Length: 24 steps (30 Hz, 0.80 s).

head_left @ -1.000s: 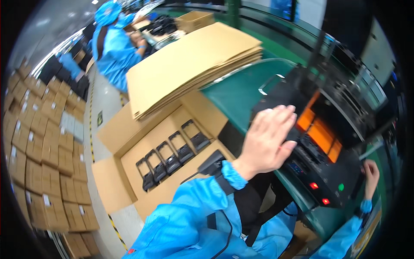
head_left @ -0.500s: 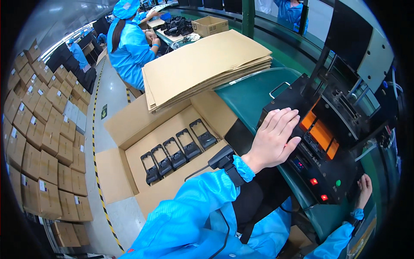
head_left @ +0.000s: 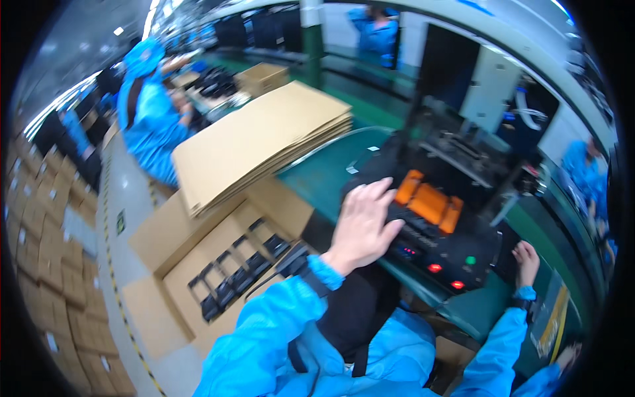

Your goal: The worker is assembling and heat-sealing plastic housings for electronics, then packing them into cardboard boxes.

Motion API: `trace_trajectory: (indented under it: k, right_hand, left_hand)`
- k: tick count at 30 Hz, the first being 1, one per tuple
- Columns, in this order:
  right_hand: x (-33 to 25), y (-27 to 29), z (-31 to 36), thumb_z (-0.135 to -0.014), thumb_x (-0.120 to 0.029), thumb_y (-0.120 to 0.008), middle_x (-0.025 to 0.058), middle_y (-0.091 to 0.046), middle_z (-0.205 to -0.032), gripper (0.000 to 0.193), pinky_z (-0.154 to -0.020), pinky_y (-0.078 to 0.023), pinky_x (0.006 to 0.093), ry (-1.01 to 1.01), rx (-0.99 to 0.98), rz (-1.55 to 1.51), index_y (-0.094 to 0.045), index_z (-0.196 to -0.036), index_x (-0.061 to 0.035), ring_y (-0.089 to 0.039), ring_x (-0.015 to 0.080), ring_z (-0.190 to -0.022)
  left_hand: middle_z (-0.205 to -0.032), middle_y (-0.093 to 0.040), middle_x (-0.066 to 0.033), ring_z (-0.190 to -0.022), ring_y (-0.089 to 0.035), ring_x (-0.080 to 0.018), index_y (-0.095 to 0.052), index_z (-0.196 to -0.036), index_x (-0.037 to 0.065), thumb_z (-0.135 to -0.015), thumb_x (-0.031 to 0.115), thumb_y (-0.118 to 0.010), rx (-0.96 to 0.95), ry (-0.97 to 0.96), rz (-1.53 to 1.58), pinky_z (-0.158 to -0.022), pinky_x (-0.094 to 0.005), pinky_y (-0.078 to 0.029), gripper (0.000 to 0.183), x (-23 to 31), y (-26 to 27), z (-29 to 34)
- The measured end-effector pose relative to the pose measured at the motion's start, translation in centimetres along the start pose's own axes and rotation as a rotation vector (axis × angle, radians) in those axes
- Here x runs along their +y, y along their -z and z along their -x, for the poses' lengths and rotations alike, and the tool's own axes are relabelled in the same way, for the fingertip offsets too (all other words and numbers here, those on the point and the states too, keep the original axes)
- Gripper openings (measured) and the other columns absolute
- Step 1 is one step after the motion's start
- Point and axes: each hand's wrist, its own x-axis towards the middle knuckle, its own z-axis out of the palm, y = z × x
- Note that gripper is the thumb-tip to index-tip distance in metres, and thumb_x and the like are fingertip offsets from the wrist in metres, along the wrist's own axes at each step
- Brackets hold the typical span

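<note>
Head cam: the bare left hand [head_left: 364, 225] has its grip spread over the left edge of a boxy black machine [head_left: 451, 239] with orange blocks [head_left: 428, 202], parked on the green tabletop [head_left: 317, 173]. Right hand [head_left: 526, 262]'s by the machine's right side, fingers kinda curled, can't tell if it's pinching anything.

We note bright, cool light throughout. Strip lights [head_left: 63, 109] at upper left burn out to white. The cardboard sheets [head_left: 258, 139] read pale and evenly lit; a thin glare traces the rim of the tabletop [head_left: 317, 169]. Red buttons [head_left: 434, 268] glow against the black machine [head_left: 493, 248], whose recesses sink into shadow. We record smearing: the left fingers [head_left: 360, 200] look soft-edged, and detail on the stacked boxes [head_left: 46, 264] is lost. Fisheye distortion tilts those boxes near the blackened rim.
</note>
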Motion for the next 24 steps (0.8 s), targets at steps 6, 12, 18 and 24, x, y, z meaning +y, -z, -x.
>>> trace_trajectory:
  k: [6,12,18,24]
  right_hand:
    - [-2.2,-0.3,2.2,-0.096,-0.011,-0.062,0.0010,-0.062,-0.087,0.011,-0.072,-0.052,0.0235,0.001,-0.021,-0.103,-0.063,-0.101,-0.0018,-0.060,0.0088,-0.078]
    - [-3.4,-0.7,2.8,-0.095,-0.012,-0.063,-0.0003,-0.061,-0.085,0.009,-0.070,-0.049,0.0227,0.011,0.000,-0.042,-0.063,-0.098,-0.0030,-0.058,0.0080,-0.076]
    - [-4.7,-2.9,3.3,-0.094,-0.011,-0.063,-0.0013,-0.061,-0.085,0.008,-0.071,-0.048,0.0224,-0.010,-0.028,0.046,-0.063,-0.097,-0.0033,-0.057,0.0068,-0.077]
    - [-5.8,-3.1,3.3,-0.094,-0.009,-0.062,-0.0011,-0.060,-0.087,0.008,-0.072,-0.047,0.0227,0.053,-0.107,0.104,-0.062,-0.097,-0.0025,-0.056,0.0070,-0.079]
  left_hand:
    - [-0.147,-0.039,-0.0177,-0.135,-0.035,-0.0367,-0.045,-0.136,-0.001,-0.095,0.036,-0.051,-0.084,0.023,-0.047,-0.115,-0.0505,-0.020,0.055,0.3,0.2,0.3]
    - [-0.139,-0.051,-0.0171,-0.129,-0.047,-0.0366,-0.056,-0.130,-0.001,-0.083,0.031,-0.072,-0.129,-0.198,0.025,-0.109,-0.0472,-0.038,0.059,2.9,1.8,-1.4]
    - [-0.114,-0.067,-0.0125,-0.105,-0.065,-0.0304,-0.065,-0.115,0.000,-0.081,0.019,-0.072,-0.315,-0.529,0.055,-0.088,-0.0372,-0.056,0.039,2.2,1.1,-6.3]
    - [-0.106,-0.067,-0.0139,-0.090,-0.065,-0.0311,-0.065,-0.102,-0.003,-0.086,0.016,-0.067,-0.179,-0.578,0.124,-0.078,-0.0389,-0.055,0.025,1.4,-0.4,-7.2]
